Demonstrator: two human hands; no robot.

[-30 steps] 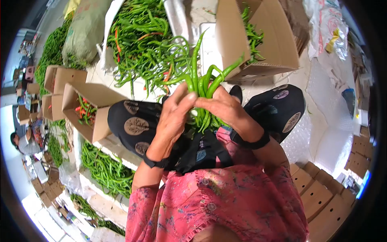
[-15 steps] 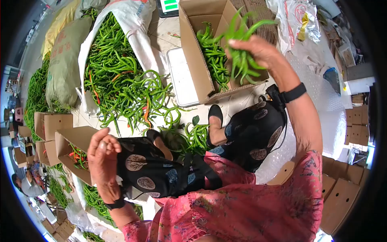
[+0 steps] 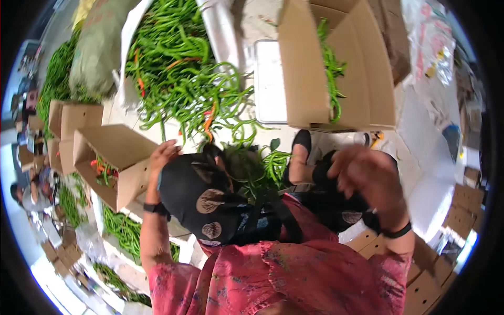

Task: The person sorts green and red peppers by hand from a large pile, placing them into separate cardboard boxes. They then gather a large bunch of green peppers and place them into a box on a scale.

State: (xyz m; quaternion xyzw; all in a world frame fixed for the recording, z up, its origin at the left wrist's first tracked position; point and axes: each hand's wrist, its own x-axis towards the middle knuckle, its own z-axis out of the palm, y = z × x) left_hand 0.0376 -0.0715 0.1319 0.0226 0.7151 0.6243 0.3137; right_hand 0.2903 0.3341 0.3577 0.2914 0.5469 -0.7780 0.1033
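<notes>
My left hand (image 3: 161,156) is beside my left knee, fingers loosely stretched and holding nothing. Over my right knee, my right hand (image 3: 367,176) is blurred by motion; its fingers look apart, with no peppers in them. Ahead of it stands an open cardboard box (image 3: 304,73) on a white scale platform (image 3: 270,84). Long green chili peppers (image 3: 332,71) lie inside this box, partly hidden by its near side wall. A large heap of green chili peppers (image 3: 178,68), with a few red ones, spills from a white woven sack (image 3: 218,26) towards my feet.
Another cardboard box (image 3: 107,142) with red and green peppers stands left of my left hand. A full green sack (image 3: 100,52) is at the far left. Bubble wrap (image 3: 420,142) and stacked boxes (image 3: 467,199) lie to the right. A person (image 3: 34,191) sits in the left background.
My right hand has let go of its bunch of green peppers and come back from the box to my right knee. My left hand has shifted slightly forward and right. The view has moved too.
</notes>
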